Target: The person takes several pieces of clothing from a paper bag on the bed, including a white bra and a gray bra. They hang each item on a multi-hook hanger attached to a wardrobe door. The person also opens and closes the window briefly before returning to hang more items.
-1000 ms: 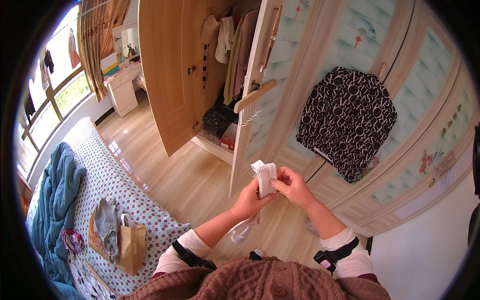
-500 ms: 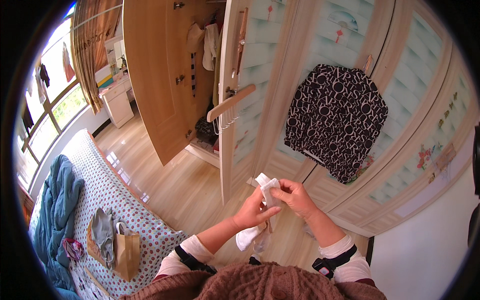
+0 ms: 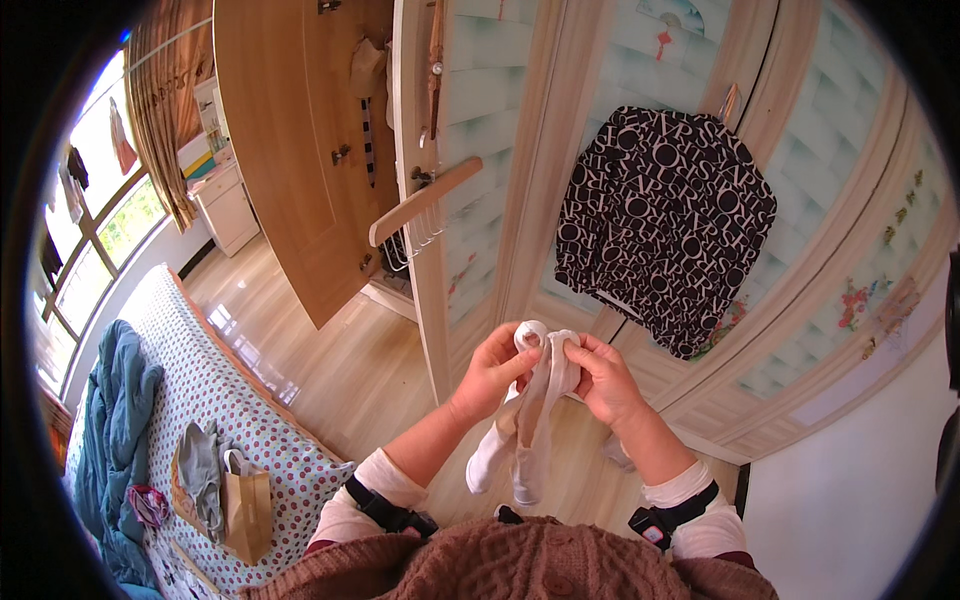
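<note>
A pair of white socks (image 3: 532, 470) with tan-grey parts hangs in front of my chest, the toes pointing down. My left hand (image 3: 488, 376) pinches the top of one sock, whose rolled cuff forms a round opening. Beside it, my right hand (image 3: 606, 380) grips the other cuff between thumb and fingers. The two cuffs are close together, side by side. Below the hands, the sock feet dangle slightly apart.
A wardrobe door (image 3: 285, 150) stands open ahead on the left, and a wooden hanger (image 3: 428, 200) sticks out from another door's edge. A black-and-white patterned top (image 3: 665, 225) hangs on the wardrobe front. On the bed (image 3: 290, 460) are a paper bag (image 3: 247, 510) and a blue quilt (image 3: 118, 400).
My hands have moved a little up and apart, spreading the bunched cuffs side by side. Both sock feet now hang lower and show more fully. The view has shifted slightly right.
</note>
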`<state>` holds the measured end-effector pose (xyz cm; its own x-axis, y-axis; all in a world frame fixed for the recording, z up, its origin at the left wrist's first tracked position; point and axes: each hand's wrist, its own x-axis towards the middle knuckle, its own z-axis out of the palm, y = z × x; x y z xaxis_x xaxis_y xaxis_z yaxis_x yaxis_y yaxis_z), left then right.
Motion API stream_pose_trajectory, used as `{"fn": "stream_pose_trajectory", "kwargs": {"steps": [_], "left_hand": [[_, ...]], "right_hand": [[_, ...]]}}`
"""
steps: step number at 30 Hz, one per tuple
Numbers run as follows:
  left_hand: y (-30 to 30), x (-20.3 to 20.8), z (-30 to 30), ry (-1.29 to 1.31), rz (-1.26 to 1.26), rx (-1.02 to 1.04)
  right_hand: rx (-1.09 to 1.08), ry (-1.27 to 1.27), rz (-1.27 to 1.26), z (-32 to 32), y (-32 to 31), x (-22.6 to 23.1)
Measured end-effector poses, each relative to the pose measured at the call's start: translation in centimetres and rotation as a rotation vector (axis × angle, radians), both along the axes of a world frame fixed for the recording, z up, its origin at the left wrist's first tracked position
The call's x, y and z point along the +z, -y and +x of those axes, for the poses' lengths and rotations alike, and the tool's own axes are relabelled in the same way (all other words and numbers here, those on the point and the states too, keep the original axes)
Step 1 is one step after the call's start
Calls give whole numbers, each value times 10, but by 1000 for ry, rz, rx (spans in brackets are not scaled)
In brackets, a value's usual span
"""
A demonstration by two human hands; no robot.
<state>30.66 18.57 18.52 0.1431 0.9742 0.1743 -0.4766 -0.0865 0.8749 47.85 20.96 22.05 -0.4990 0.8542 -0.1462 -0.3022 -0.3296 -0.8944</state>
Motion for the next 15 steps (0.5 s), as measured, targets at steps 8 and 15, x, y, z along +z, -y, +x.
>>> {"fn": "stream_pose_trajectory", "kwargs": {"steps": [8, 15], "left_hand": [[-34, 11, 14, -58, 4, 67], [-53, 12, 17, -149, 10, 97]], "right_hand": [[79, -71, 39, 17, -35, 3], [241, -31, 95, 31, -59, 8]]}}
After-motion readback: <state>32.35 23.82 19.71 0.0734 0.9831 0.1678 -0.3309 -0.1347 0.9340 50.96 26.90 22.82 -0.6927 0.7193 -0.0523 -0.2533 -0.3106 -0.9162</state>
